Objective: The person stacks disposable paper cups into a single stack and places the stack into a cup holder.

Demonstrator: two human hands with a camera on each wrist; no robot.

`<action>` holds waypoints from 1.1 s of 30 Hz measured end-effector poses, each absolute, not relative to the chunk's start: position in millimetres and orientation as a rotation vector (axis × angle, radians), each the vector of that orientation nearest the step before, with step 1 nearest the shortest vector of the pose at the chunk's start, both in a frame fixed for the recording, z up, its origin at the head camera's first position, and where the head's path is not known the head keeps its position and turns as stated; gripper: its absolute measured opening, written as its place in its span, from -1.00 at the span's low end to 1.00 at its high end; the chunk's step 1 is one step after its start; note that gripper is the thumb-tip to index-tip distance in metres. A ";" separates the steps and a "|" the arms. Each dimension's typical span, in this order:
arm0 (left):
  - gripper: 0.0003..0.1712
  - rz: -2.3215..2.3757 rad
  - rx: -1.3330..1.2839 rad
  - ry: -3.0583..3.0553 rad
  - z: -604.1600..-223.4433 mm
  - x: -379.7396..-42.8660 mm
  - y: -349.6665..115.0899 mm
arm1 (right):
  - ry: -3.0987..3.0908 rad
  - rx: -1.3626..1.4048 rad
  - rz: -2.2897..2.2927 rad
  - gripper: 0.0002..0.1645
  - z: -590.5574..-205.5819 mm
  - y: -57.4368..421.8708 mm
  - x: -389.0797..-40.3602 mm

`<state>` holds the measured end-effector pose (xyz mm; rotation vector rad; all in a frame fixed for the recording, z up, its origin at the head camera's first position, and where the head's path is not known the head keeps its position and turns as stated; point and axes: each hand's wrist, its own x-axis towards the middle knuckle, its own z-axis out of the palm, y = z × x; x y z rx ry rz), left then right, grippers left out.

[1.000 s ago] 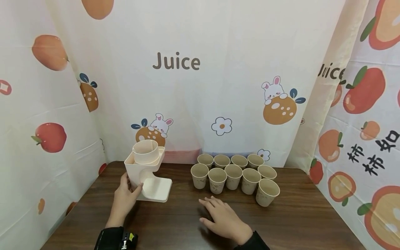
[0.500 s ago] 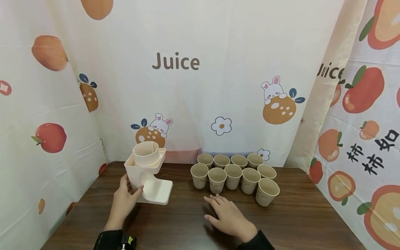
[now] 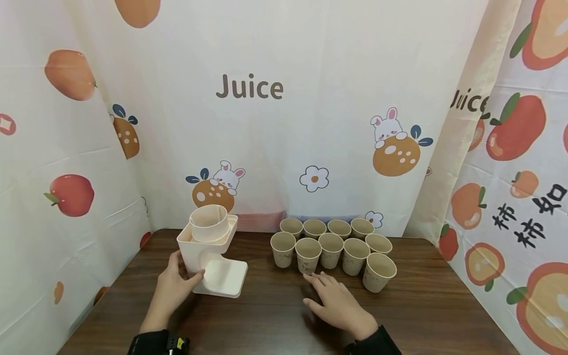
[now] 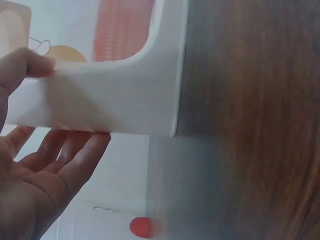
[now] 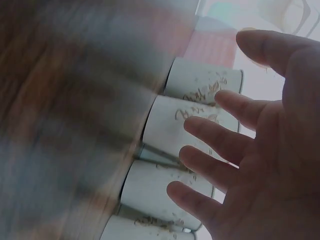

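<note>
The fingers point(image 4: 87, 155) of the left hand point(image 3: 172, 286) are clamped on the upright of a cream-white plastic stand point(image 3: 210, 259), thumb against one face and the other fingers against the opposite one. The stand is upright at the left of the desk point(image 3: 266, 320). A short round cylinder point(image 3: 208, 231) sits in its box-like top point(image 3: 190, 251), and a flat base plate point(image 3: 226, 276) with rounded corners reaches out to the right below.

The right hand point(image 3: 335, 303) holds nothing; its fingers are spread apart and nearly straight, thumb out to the side. In the head view the fingertips overlap the foot of a front-row paper cup point(image 3: 308, 259); whether they touch it, I cannot tell.

That one belongs to a group of ten beige cups point(image 3: 331, 254) standing upright, mouths up, with a brown leafy print: four at the back, four in front of those, two more at the right end. Black sleeves point(image 3: 377, 342) end at both wrists. Behind the dark wood-grain desk hangs a pale curtain point(image 3: 337, 74) printed with "Juice", rabbits, fruit and flowers.
</note>
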<state>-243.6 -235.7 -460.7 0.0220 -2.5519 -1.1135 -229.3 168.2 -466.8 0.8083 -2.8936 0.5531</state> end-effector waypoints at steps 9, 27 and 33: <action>-0.04 -1.115 0.013 -2.657 -452.7 -238.7 -236.5 | -2.895 0.755 0.573 -0.32 -463.6 179.3 -231.4; -0.08 -1.121 -0.063 -2.745 -446.8 -231.7 -241.2 | -2.911 0.708 0.595 -0.33 -461.6 189.7 -232.8; -0.06 -1.122 -0.083 -2.751 -446.0 -229.7 -241.6 | -2.908 0.703 0.600 -0.34 -461.8 190.6 -232.3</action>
